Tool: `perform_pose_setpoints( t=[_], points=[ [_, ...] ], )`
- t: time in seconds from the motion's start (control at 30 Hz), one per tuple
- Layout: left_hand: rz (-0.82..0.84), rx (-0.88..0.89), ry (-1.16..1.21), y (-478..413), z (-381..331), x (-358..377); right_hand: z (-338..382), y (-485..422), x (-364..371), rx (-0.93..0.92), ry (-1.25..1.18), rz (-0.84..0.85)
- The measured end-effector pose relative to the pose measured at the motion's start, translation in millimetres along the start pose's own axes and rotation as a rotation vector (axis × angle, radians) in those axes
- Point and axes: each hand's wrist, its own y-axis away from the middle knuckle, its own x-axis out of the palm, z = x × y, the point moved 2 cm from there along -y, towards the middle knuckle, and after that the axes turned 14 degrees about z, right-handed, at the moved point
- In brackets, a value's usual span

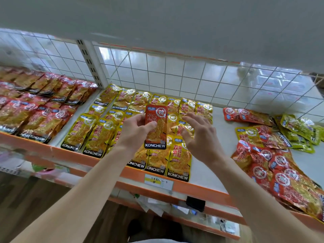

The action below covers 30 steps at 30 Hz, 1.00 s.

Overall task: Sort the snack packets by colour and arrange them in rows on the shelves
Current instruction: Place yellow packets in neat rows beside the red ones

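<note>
While the left hand (138, 132) pinches a red packet (156, 113) above the yellow rows (98, 135), long axis near-to-far, the red rows (40, 120) lie off to its left, nearer that hand; the right hand (199, 137) hovers beside, fingers spread.

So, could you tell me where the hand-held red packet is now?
Centre of the head view: the left hand pinches the red packet upright over the yellow rows, with the right hand open beside it.
</note>
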Motion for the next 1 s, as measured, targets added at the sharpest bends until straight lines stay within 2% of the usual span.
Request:
perform_pose_setpoints(
  t=[0.27,0.5,1.0],
  points=[
    [-0.182,-0.001,0.022,44,10,-51,71,5,24,-0.17,-0.025,0.093],
    [-0.275,0.018,0.095,84,20,-119,143,2,55,-0.272,0.018,0.132],
    [-0.259,0.099,0.135,166,53,-335,337,6,177,-0.269,-0.004,0.064]
  ],
)
